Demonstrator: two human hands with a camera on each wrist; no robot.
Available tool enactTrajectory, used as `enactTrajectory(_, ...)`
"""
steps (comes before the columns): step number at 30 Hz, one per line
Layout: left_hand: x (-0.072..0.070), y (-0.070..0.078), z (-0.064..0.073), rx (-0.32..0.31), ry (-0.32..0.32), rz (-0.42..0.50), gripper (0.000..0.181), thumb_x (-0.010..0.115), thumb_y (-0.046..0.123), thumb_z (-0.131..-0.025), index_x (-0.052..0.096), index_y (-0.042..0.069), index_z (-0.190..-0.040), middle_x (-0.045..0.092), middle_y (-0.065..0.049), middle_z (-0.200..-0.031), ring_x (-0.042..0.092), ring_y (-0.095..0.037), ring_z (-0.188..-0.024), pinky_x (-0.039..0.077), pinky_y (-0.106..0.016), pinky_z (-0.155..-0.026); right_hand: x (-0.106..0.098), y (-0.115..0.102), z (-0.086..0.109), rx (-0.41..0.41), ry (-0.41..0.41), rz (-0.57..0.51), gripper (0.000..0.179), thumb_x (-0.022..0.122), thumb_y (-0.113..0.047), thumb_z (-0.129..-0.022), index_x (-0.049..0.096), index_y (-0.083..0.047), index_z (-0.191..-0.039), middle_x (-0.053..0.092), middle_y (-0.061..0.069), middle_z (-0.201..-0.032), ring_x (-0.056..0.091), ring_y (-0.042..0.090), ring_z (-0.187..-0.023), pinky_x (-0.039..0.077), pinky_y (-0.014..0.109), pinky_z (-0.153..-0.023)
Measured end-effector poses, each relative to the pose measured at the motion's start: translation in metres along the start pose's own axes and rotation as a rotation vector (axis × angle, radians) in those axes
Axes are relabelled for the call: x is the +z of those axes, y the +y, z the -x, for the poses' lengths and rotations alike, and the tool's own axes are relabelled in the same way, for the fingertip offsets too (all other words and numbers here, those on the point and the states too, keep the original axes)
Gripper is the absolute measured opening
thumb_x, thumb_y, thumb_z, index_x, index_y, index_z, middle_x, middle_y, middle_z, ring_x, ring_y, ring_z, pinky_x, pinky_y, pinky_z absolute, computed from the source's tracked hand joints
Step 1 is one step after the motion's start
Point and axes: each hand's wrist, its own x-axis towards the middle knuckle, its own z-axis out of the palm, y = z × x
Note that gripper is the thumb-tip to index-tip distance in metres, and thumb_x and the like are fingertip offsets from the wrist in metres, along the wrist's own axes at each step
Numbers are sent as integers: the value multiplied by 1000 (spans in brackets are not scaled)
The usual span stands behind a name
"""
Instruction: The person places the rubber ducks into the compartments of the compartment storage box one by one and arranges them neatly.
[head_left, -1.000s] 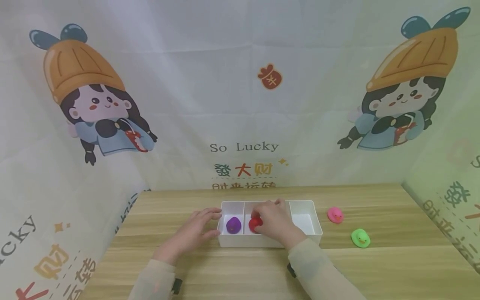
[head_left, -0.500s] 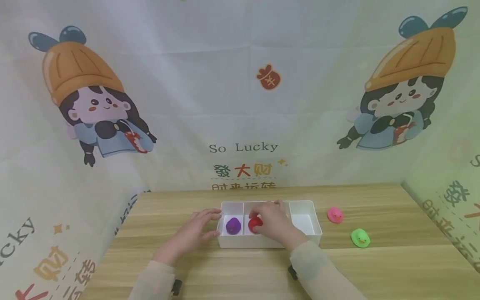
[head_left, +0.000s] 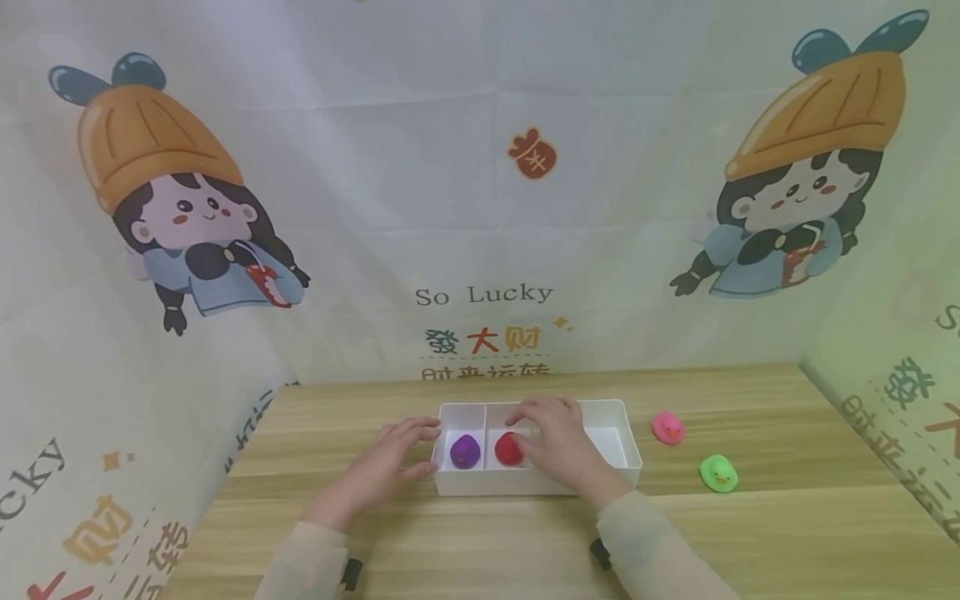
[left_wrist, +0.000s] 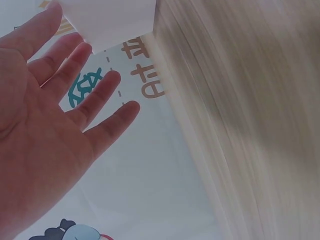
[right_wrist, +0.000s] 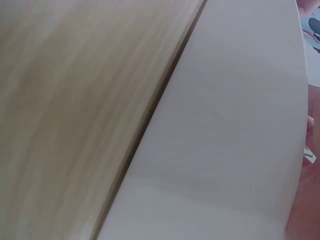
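Observation:
A white three-compartment box (head_left: 495, 483) stands on the wooden table. In its left compartment sits a rounded purple toy (head_left: 465, 452); a rounded red toy (head_left: 508, 448) rests in the middle one. My right hand (head_left: 566, 446) is over the middle compartment, fingers spread apart, thumb right beside the red toy. My left hand (head_left: 386, 462) is at the box's left end with fingers extended. The left wrist view has the left hand's (left_wrist: 55, 110) fingertips close by the box's wall (left_wrist: 117, 22). In the right wrist view the box's side (right_wrist: 210, 115) hides most of the right hand (right_wrist: 306, 205).
To the right of the box lie a pink toy duck (head_left: 667, 428) and, nearer the front, a green toy duck (head_left: 719, 473). A printed cloth (head_left: 360, 250) hangs behind the table (head_left: 465, 550) and along both its sides.
My right hand has let go of the red toy and drawn slightly up and right, its fingers parting. The red toy stays in the middle compartment. The left hand keeps its place.

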Motion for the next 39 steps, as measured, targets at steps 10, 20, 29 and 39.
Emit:
enactTrajectory(10,-2,4,0,8,5,-3,46,72,18,-95,60,3,-138,49,-13,-158,43,-41,-144,35,-63,-122,-10,6,14,37,70,9,17,79,-12,-90,73,-21,-103,73,-1,-115,63,27,-123,33,59,-118)
enactTrajectory(20,0,1,1,-8,2,-5,47,72,18,-96,60,5,-139,48,-9,-159,41,-39,-147,33,-61,-123,-26,10,28,-24,142,28,19,79,-8,-89,74,-14,-107,76,2,-110,68,28,-114,41,56,-110)
enactTrajectory(29,-3,5,1,-20,-7,4,46,72,18,-96,60,6,-139,48,-10,-159,41,-39,-147,34,-62,-123,-39,23,37,-11,176,52,20,80,-6,-87,74,-14,-104,77,2,-108,67,29,-112,39,55,-109)
enactTrajectory(39,-3,3,1,-23,-15,6,46,72,19,-96,60,6,-139,48,-9,-159,40,-38,-148,33,-61,-123,-52,32,45,45,158,79,19,79,-9,-89,74,-15,-107,76,5,-114,66,31,-117,42,61,-111)
